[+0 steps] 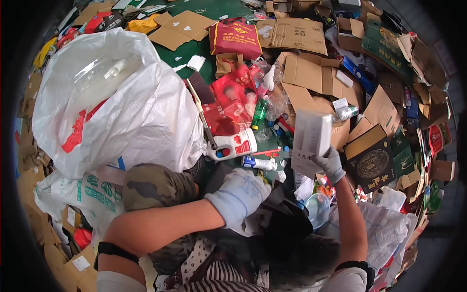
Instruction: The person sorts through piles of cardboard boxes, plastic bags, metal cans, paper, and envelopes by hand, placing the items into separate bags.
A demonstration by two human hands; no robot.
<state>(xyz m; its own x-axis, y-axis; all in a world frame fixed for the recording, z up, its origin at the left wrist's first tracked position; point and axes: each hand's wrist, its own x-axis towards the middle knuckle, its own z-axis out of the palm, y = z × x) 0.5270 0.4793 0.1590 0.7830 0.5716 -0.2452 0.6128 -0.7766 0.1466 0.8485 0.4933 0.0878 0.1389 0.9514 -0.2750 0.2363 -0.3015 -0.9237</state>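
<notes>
My right hand (pixel 332 166), in a grey-white work glove, grips the lower edge of a white box (pixel 311 138). The box is held upright, tilted slightly, with faint printing low on its face. My left hand (pixel 242 195), also gloved, is closed over a black plastic bag (pixel 287 224) in front of my lap. Its fingertips are partly hidden, and a small yellow-green bit shows beside them. Just beyond the left hand lie a blue-and-white bottle (pixel 259 163) and a white jug (pixel 233 145) with a red label.
A large white sack (pixel 116 102) with a clear container inside stands at the left. A long-handled brush (pixel 200 104) leans beside a red bag (pixel 228 104). Flattened cardboard (pixel 311 70) and a black box (pixel 370 160) are piled at the right. A clear blue-tinted bowl (pixel 317 209) sits below my right hand.
</notes>
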